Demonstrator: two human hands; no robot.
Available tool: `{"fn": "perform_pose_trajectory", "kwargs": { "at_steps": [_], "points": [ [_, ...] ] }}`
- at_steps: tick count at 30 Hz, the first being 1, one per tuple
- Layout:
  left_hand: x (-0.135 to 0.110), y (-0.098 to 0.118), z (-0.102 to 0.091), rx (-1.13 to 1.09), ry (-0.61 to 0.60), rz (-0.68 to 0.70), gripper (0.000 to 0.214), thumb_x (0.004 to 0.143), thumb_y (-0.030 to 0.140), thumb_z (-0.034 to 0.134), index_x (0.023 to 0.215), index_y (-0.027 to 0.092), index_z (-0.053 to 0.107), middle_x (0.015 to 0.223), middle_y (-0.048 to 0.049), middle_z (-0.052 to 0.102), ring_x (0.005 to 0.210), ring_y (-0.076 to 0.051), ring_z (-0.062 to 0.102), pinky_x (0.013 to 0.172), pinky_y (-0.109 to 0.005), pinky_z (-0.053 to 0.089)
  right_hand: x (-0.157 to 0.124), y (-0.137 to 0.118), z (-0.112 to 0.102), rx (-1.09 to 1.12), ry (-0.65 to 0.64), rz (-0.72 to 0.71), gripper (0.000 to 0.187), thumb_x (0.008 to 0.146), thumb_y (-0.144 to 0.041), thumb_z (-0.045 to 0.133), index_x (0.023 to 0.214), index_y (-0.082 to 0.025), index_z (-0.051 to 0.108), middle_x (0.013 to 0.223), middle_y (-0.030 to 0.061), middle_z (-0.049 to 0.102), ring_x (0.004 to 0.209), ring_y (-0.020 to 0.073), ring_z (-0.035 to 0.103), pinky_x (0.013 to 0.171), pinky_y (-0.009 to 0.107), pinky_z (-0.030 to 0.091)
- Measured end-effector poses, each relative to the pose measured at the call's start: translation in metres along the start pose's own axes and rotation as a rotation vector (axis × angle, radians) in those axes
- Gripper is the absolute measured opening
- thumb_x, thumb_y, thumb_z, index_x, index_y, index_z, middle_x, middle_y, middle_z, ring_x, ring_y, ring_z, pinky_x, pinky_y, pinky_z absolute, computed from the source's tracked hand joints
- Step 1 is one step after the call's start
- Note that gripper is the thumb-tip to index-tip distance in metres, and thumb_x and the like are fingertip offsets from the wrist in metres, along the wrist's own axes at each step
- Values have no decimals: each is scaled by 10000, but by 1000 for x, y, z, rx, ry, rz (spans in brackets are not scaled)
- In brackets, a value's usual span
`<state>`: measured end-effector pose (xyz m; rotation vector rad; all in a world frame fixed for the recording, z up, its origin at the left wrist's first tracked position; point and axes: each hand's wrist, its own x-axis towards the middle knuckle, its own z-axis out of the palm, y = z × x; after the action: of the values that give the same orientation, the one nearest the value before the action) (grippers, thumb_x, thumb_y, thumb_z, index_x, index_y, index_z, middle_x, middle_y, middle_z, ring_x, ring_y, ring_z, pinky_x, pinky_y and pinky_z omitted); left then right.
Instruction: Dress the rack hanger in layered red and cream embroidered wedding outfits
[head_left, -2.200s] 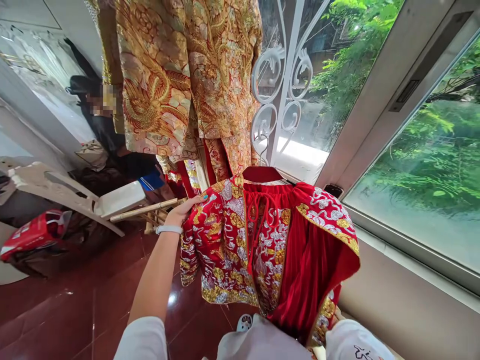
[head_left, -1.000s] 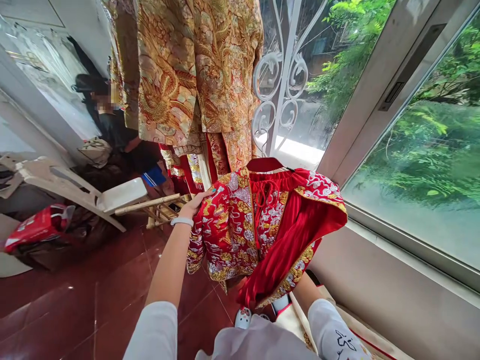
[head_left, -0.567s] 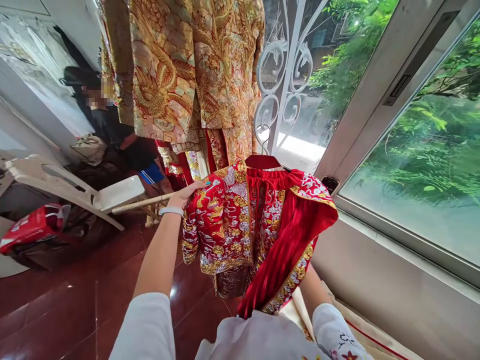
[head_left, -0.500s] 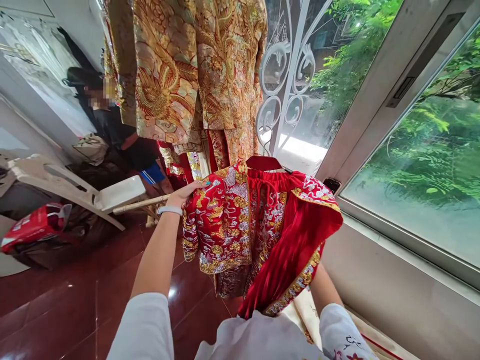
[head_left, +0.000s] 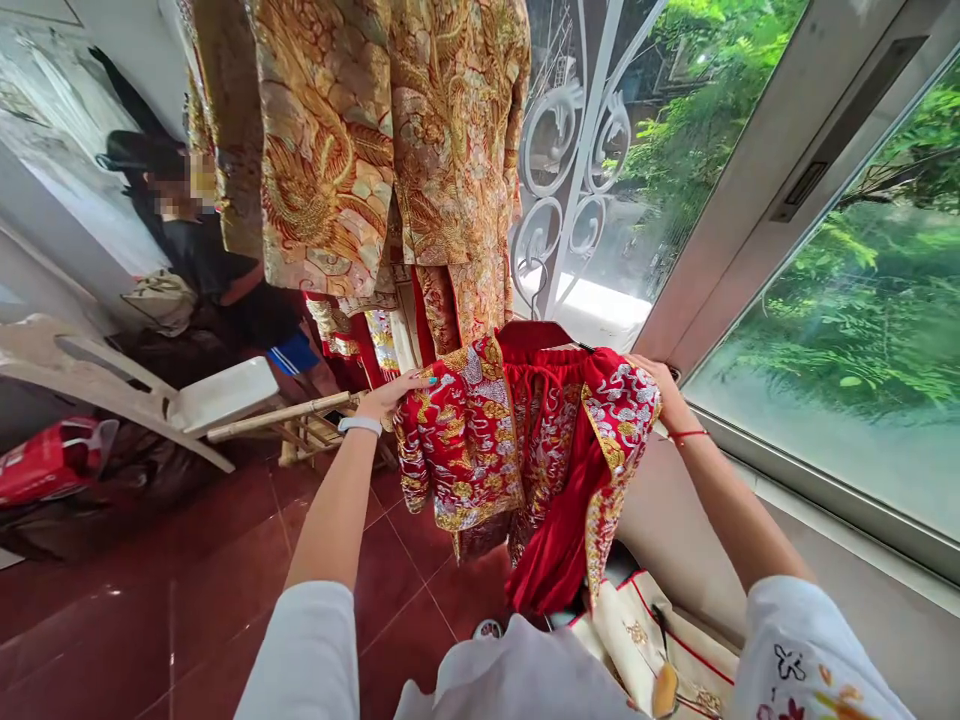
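A red jacket (head_left: pixel 469 440) with gold and silver embroidery hangs in front of me on a dark red hanger (head_left: pixel 534 334), its front spread apart. Between its front panels shows a red garment with a gathered waist (head_left: pixel 541 365) and a tied drawstring. My left hand (head_left: pixel 391 394) is closed on the jacket's left shoulder, thumb on top. At the opposite shoulder my right hand (head_left: pixel 660 385) grips the cloth, its fingertips partly hidden by the sleeve. The jacket's right panel is folded outward, so its plain red lining (head_left: pixel 559 540) shows.
Gold embroidered garments (head_left: pixel 330 170) hang behind the jacket. A window (head_left: pixel 825 330) with a scrolled metal grille stands at right. Cream cloth with red trim (head_left: pixel 637 630) lies below. At left are a white chair (head_left: pixel 225 395), a bamboo piece (head_left: pixel 285 415), a red bag (head_left: pixel 56 460) and a person in black (head_left: pixel 202 250).
My right hand has come up from behind the folded panel to the jacket's shoulder, and that panel has swung down and inward. The jacket has shifted slightly right with my left hand.
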<state>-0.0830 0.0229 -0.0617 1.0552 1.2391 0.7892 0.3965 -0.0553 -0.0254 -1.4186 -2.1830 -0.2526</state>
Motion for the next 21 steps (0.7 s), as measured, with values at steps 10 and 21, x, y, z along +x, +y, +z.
{"fn": "perform_pose_trajectory", "kwargs": {
  "at_steps": [10, 21],
  "points": [
    [12, -3, -15, 223, 16, 193, 667, 518, 374, 927, 1115, 208, 683, 1159, -90, 730, 1168, -300, 666, 1026, -355, 524, 65, 11, -39, -266, 114, -86, 292, 939, -246, 491, 1143, -226, 699, 1021, 95, 732, 787, 222, 645, 617, 307, 395],
    [-43, 34, 185, 1186, -36, 1475, 410, 894, 155, 581, 1293, 241, 628, 1293, -83, 633, 1254, -248, 549, 1137, -404, 380, 46, -1, -45, -232, 112, -40, 196, 895, -262, 547, 990, -207, 709, 897, 94, 685, 720, 213, 605, 617, 305, 416]
  ]
}}
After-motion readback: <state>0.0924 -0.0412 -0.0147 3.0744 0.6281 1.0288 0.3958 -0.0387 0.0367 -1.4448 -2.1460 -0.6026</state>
